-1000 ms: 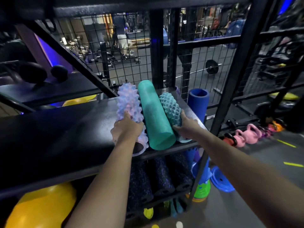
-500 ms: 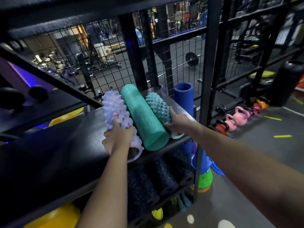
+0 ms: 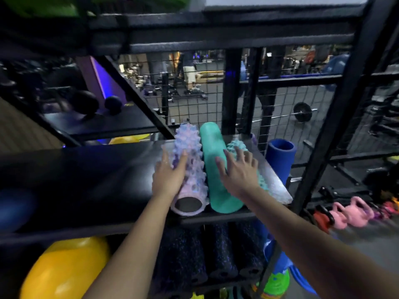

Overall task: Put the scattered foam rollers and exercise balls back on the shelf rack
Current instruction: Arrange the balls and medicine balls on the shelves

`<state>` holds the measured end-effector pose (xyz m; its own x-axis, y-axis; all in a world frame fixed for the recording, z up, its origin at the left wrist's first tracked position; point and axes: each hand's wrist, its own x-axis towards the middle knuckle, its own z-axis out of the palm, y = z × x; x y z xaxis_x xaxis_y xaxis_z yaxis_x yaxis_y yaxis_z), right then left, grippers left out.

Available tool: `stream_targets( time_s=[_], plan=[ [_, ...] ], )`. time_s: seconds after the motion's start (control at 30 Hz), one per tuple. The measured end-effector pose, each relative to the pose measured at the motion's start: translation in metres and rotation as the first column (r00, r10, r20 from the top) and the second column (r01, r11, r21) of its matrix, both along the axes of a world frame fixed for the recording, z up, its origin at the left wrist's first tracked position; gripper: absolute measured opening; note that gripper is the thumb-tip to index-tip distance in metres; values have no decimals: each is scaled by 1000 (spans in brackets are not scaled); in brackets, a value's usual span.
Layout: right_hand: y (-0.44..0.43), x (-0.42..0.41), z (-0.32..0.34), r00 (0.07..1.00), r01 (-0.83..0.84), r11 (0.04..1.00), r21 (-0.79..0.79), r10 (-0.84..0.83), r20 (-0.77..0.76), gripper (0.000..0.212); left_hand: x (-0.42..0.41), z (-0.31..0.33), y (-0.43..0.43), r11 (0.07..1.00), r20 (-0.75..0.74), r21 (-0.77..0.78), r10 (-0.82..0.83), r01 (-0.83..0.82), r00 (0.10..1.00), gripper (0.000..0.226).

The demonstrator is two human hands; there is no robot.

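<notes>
Foam roller (image 3: pixel 211 160), smooth teal cylinder

The left hand (image 3: pixel 170 178) has given up its curled grip near the end of the spiky lilac roller (image 3: pixel 192 160), which lies just left of the smooth green roller (image 3: pixel 213 147). It now rests flat on top of the lilac roller, farther along its length, with the fingers (image 3: pixel 165 155) straight. The right hand (image 3: pixel 239 173) has released the near end of the bumpy teal roller (image 3: pixel 236 145), just right of the green roller. It is now spread wide, thumb on the green roller and the other fingers on the teal one.
</notes>
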<state>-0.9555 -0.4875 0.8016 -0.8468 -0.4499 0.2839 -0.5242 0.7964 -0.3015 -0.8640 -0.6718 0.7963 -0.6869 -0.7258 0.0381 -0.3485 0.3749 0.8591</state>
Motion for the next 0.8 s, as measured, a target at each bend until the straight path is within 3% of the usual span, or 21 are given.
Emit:
stream_targets(
  time_s=[0.13, 0.27, 0.37, 0.47, 0.57, 0.7, 0.8],
  plan=[
    [-81, 55, 3, 978, -192, 980, -52, 186, -91, 67, 82, -4, -43, 995, -201, -59, 71, -85, 977, 60],
    [-169, 122, -13, 937, -346, 938, -23, 344, -62, 70, 173, -36, -132, 963, -131, -137, 214, -232, 968, 38],
    [-235, 171, -25, 912, -411, 912, -3, 411, 11, 83, 240, -47, -199, 936, -95, -197, 278, -292, 956, 47],
    [-308, 218, -38, 888, -454, 891, 25, 450, 98, 69, 304, -59, -268, 908, -92, -284, 293, -307, 952, 35],
    [-384, 270, -46, 864, -475, 879, -53, 477, 162, 65, 364, -69, -336, 825, -133, -441, 328, -353, 935, 43],
    [-471, 320, -45, 849, -453, 872, -185, 486, 210, 87, 421, -67, -418, 703, -159, -584, 391, -406, 907, 48],
    [-501, 329, -49, 876, -425, 900, -98, 436, 207, 103, 430, -56, -469, 661, -112, -674, 350, -330, 930, 70]
  ],
)
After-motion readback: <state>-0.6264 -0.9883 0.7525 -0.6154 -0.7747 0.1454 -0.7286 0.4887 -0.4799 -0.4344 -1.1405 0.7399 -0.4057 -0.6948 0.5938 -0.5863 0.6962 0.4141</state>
